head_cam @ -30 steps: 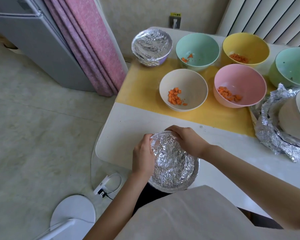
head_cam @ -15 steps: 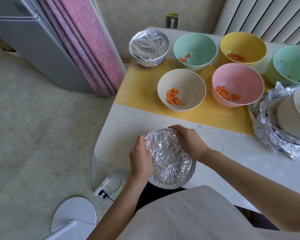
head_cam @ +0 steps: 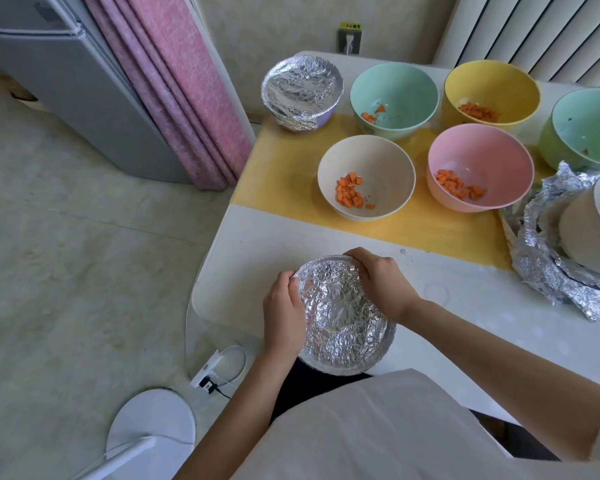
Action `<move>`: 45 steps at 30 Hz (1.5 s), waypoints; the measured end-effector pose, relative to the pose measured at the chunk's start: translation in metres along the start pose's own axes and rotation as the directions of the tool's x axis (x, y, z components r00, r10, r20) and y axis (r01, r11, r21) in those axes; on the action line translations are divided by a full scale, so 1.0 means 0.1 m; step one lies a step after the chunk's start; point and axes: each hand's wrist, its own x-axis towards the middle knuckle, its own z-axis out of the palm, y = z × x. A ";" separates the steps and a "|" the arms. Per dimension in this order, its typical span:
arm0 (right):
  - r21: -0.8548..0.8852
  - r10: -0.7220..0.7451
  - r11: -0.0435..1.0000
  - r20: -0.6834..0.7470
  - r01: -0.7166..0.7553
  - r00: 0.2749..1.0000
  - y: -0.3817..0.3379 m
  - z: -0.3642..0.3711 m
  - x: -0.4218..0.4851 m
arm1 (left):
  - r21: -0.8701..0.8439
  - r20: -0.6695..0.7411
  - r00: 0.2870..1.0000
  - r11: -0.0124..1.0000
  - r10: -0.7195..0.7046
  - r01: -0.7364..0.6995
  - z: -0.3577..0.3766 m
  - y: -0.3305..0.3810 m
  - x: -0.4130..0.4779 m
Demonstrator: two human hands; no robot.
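Foil-covered bowl (head_cam: 343,317) sits at the near edge of the table (head_cam: 465,306), close to the near-left corner. Its near side laps past that edge in view. Can't tell if the base rests on the top or is lifted. Foil is crumpled and dished in, pressed down across the whole opening.

L hand (head_cam: 284,313): fingers curled round the bowl's left rim, gripping foil + rim. R hand (head_cam: 381,285): fingers curled over the far-right rim, knuckles up, also gripping. Both hands are on the bowl, opposite each other.

Rest of the table:
- yellow mat (head_cam: 291,174) covers the far half
- cream bowl (head_cam: 385,168) on the mat's near side, carrot bits (head_cam: 352,190) inside
- pink bowl (head_cam: 482,157) just right of it, also w/ carrot
- mint bowl (head_cam: 395,88) and yellow bowl (head_cam: 492,84) in the far row, a few carrot bits in each
- green bowl (head_cam: 589,126) at the right edge, partly cut off
- second foiled bowl (head_cam: 302,88) at the far-left corner, foil smooth and tight
- loose foil heap (head_cam: 551,271) at the right edge, w/ pale bowls sitting in it
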 end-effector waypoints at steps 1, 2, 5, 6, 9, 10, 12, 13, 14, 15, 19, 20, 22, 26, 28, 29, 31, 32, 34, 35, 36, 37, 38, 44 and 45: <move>0.008 0.001 1.000 -0.001 -0.001 1.000 0.00 -0.01 0.00 | -0.011 -0.002 1.000 1.000 -0.005 0.005 0.00 0.00 -0.01; 0.020 0.012 1.000 0.000 -0.012 1.000 0.00 -0.01 0.00 | -0.017 0.000 1.000 1.000 -0.014 0.014 0.01 0.01 -0.02; 0.003 0.036 0.999 0.032 -0.036 0.999 0.00 -0.03 -0.01 | -0.008 0.000 1.000 1.000 -0.026 0.026 0.01 0.02 -0.04; -0.046 0.030 0.999 0.066 -0.027 0.997 -0.01 -0.04 -0.01 | 0.005 -0.007 0.999 0.999 -0.032 0.032 0.01 0.02 -0.04; -0.177 -0.048 0.982 0.118 0.068 0.992 -0.10 -0.06 -0.01 | 0.052 -0.026 0.999 0.998 -0.019 0.020 0.00 0.02 -0.03; -0.187 -0.088 0.976 0.120 0.109 0.989 -0.14 -0.07 0.00 | 0.067 -0.020 1.000 0.998 0.013 -0.011 0.00 0.03 -0.04; -0.210 -0.145 0.962 0.156 0.176 0.977 -0.21 -0.07 0.05 | 0.092 0.003 0.997 0.993 0.075 -0.074 0.00 0.06 -0.06; -0.223 -0.146 0.957 0.187 0.186 0.971 -0.23 -0.07 0.08 | 0.099 0.006 0.995 0.991 0.095 -0.096 0.01 0.06 -0.07; -0.226 -0.131 0.957 0.216 0.181 0.967 -0.23 -0.07 0.11 | 0.106 0.004 0.994 0.988 0.110 -0.110 0.02 0.06 -0.07; -0.220 -0.124 0.959 0.235 0.177 0.964 -0.24 -0.07 0.14 | 0.113 -0.001 0.993 0.986 0.119 -0.118 0.02 0.06 -0.07; -0.154 -0.159 0.967 0.251 0.202 0.955 -0.21 -0.06 0.18 | 0.120 -0.011 0.992 0.985 0.128 -0.126 0.02 0.04 -0.06; -0.129 -0.160 0.972 0.238 0.194 0.958 -0.21 -0.06 0.17 | 0.123 -0.009 0.992 0.984 0.128 -0.126 0.02 0.04 -0.06; -0.079 -0.119 0.987 0.196 0.137 0.973 -0.21 -0.08 0.15 | 0.120 -0.017 0.993 0.987 0.114 -0.111 0.01 0.03 -0.05; -0.009 0.001 1.000 0.086 -0.001 0.996 -0.14 -0.11 0.06 | 0.092 -0.084 0.996 0.996 0.020 -0.012 -0.02 0.01 -0.01; 0.036 0.039 0.999 0.037 -0.040 0.999 -0.11 -0.09 0.01 | 0.072 -0.110 0.994 0.997 -0.009 0.016 -0.03 0.01 0.02; 0.053 0.052 0.997 0.024 -0.053 0.998 -0.09 -0.07 0.00 | 0.063 -0.115 0.993 0.998 -0.014 0.022 -0.03 0.02 0.02; 0.070 0.072 0.995 0.006 -0.072 0.997 -0.07 -0.04 0.00 | 0.048 -0.106 0.994 0.998 -0.032 0.037 -0.02 0.04 0.01; 0.082 0.080 0.993 -0.003 -0.080 0.997 -0.06 -0.04 0.01 | 0.033 -0.099 0.994 0.998 -0.051 0.054 -0.01 0.04 0.00; 0.113 0.097 0.989 -0.008 -0.096 0.995 -0.06 -0.04 0.04 | 0.005 -0.083 0.992 0.996 -0.092 0.093 0.00 0.05 -0.03; 0.127 0.115 0.985 0.000 -0.114 0.993 -0.06 -0.05 0.06 | -0.005 -0.077 0.991 0.994 -0.110 0.110 0.01 0.05 -0.04; 0.140 0.142 0.980 0.011 -0.142 0.990 -0.06 -0.04 0.08 | -0.014 -0.073 0.989 0.992 -0.126 0.126 0.01 0.05 -0.05; 0.149 0.170 0.974 0.026 -0.172 0.985 -0.06 -0.04 0.08 | -0.023 -0.070 0.987 0.989 -0.147 0.145 0.01 0.04 -0.06; 0.155 0.195 0.968 0.041 -0.199 0.980 -0.06 -0.04 0.09 | -0.035 -0.066 0.984 0.986 -0.166 0.164 0.01 0.03 -0.07; 0.188 0.256 0.947 0.051 -0.261 0.965 -0.02 0.00 0.04 | -0.037 -0.032 0.990 0.990 -0.141 0.139 0.00 0.01 -0.04; 0.186 0.264 0.945 0.052 -0.269 0.963 -0.01 0.00 0.04 | -0.026 -0.011 0.992 0.992 -0.125 0.125 -0.01 0.01 -0.01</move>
